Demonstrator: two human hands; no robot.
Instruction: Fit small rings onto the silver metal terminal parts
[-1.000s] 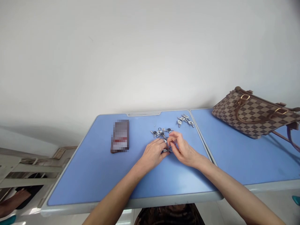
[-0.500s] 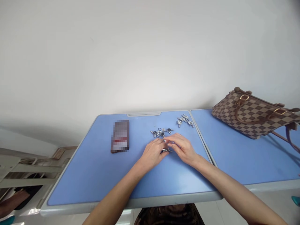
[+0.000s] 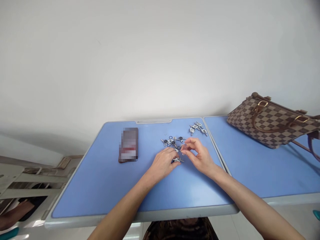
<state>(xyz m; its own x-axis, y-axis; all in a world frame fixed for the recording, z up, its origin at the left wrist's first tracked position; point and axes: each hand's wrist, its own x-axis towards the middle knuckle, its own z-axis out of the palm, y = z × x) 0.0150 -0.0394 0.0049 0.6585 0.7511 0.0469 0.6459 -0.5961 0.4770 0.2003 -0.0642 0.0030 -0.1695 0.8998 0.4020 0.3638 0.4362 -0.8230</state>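
Metal part (image 3: 178, 160) half-hidden under left hand (image 3: 163, 162); perhaps pinched.

Tabletop (image 3: 105, 186): smooth blue plastic by the look, matt with a faint sheen.
Tabletop rim (image 3: 140, 216): pale grey, smooth, plastic-like.
Small parts (image 3: 172, 141): bright bare metal, glossy, some with dull black rings (rubber or plastic, cannot tell).
Farther heap (image 3: 198, 128): the same shiny silver metal.
Handbag (image 3: 272, 113): brown checked covering, smooth, slightly glossy, like coated cloth or leather.
Bag handles (image 3: 255, 122): plain brown, leather-like.
Bag fittings (image 3: 260, 104): gold-coloured polished metal.
Wall (image 3: 150, 60): white, matt, even.
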